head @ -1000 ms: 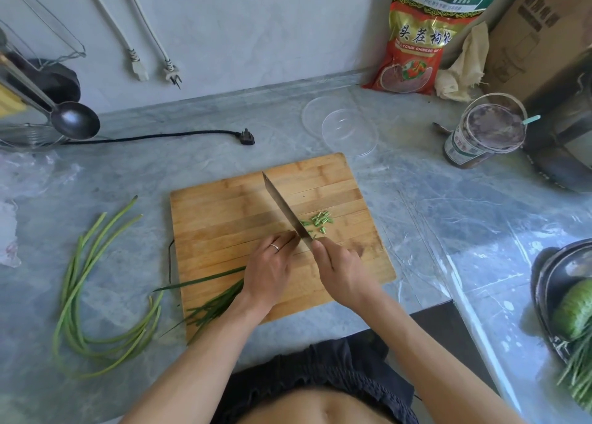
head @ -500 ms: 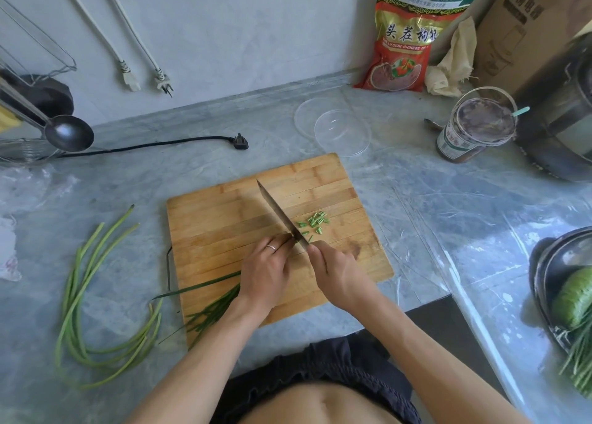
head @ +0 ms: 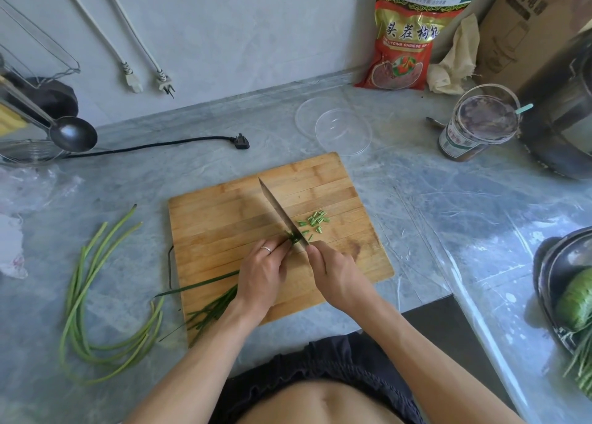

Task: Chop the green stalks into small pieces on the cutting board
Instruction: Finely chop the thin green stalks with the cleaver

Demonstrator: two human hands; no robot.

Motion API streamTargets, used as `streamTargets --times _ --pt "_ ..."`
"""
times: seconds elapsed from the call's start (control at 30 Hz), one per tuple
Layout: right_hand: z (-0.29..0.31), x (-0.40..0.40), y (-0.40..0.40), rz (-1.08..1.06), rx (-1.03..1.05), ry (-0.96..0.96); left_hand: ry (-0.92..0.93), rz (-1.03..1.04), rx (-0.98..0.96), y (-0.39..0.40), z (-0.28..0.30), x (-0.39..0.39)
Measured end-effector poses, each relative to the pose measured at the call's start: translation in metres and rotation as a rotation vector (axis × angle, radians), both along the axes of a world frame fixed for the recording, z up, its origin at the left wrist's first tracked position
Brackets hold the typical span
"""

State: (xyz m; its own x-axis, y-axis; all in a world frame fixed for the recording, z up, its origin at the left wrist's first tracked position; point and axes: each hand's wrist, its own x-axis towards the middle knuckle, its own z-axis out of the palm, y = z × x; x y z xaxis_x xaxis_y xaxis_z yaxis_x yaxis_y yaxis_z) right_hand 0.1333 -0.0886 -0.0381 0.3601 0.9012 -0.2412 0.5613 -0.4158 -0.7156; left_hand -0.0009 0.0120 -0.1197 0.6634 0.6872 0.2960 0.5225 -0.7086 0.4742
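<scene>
Chopping underway: right hand (head: 336, 271) wrapped round knife (head: 282, 215) handle, blade down on bunched green stalks (head: 293, 238) mid cutting board (head: 230, 218). Left hand (head: 261, 271) curled over the bunch, grip pinning it just left of blade. Cut pieces (head: 315, 220) right of blade. More stalks (head: 96, 289) on tabletop (head: 432, 231), far left. Best kept: fingertips tucked, short even feeds.

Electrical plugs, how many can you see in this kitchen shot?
3. Two white plugs hang against the wall at upper left, one just left of the other. A black plug lies on the countertop behind the cutting board. Others may be out of frame.
</scene>
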Motion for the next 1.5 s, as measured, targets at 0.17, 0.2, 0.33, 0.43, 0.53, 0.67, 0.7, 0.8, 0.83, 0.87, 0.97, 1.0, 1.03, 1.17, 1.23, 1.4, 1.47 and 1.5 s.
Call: streamTargets --times 0.17,0.2,0.33,0.43,0.53,0.67,0.7,0.8,0.83,0.87,0.97,1.0,1.03,1.17,1.23,1.4,1.47,1.5 --pt "0.004 0.001 -0.002 0.023 0.012 0.017 -0.058 0.012 0.047 -0.001 -0.003 0.003" --pt "0.004 0.001 -0.002 0.035 0.011 0.011 -0.063 0.016 0.055 -0.001 -0.003 0.003" --pt "0.002 0.0 -0.002 0.039 0.004 0.0 -0.067 0.014 0.045 -0.002 -0.005 0.003" --pt "0.001 0.001 -0.002 0.039 0.003 0.008 -0.06 0.027 0.039 -0.003 -0.004 0.004" --pt "0.003 0.001 -0.002 0.046 0.005 -0.009 -0.062 0.037 0.029 -0.004 -0.004 0.004" --pt "0.004 0.001 -0.002 0.041 -0.017 -0.016 -0.067 0.037 0.014 -0.003 -0.004 0.004" --pt "0.004 0.001 -0.003 0.037 -0.02 -0.016 -0.07 0.034 0.013 -0.004 -0.005 0.004" --pt "0.001 -0.001 0.0 0.029 -0.026 -0.036 -0.074 0.029 0.008 -0.002 -0.008 0.004" --pt "0.0 -0.002 0.001 0.028 -0.035 -0.041 -0.073 0.033 0.005 -0.002 -0.009 0.003" --pt "0.0 -0.003 0.001 0.025 -0.039 -0.048 -0.075 0.034 0.004 -0.002 -0.008 0.004" --pt "-0.002 -0.003 0.004 0.022 -0.045 -0.058 -0.085 0.037 0.002 -0.003 -0.008 0.005" --pt "-0.003 -0.002 0.007 0.015 -0.042 -0.049 -0.089 0.037 -0.002 -0.003 -0.009 0.005" --pt "-0.003 -0.001 0.012 0.004 -0.034 -0.039 -0.095 0.037 -0.007 -0.002 -0.009 0.006" --pt "-0.007 -0.005 0.023 0.004 -0.009 -0.056 -0.105 0.03 -0.022 -0.002 -0.011 0.004" --pt "-0.007 -0.009 0.011 0.028 -0.034 -0.088 -0.102 0.025 -0.032 -0.002 -0.012 0.003" --pt "-0.007 -0.013 0.018 0.011 -0.051 -0.067 -0.128 0.018 0.005 -0.001 -0.012 0.006" --pt "-0.006 -0.011 0.032 0.007 -0.061 -0.041 -0.138 0.005 0.042 -0.002 -0.011 0.007" --pt "-0.007 -0.011 0.031 0.012 -0.059 -0.038 -0.139 0.003 0.042 -0.002 -0.011 0.006"
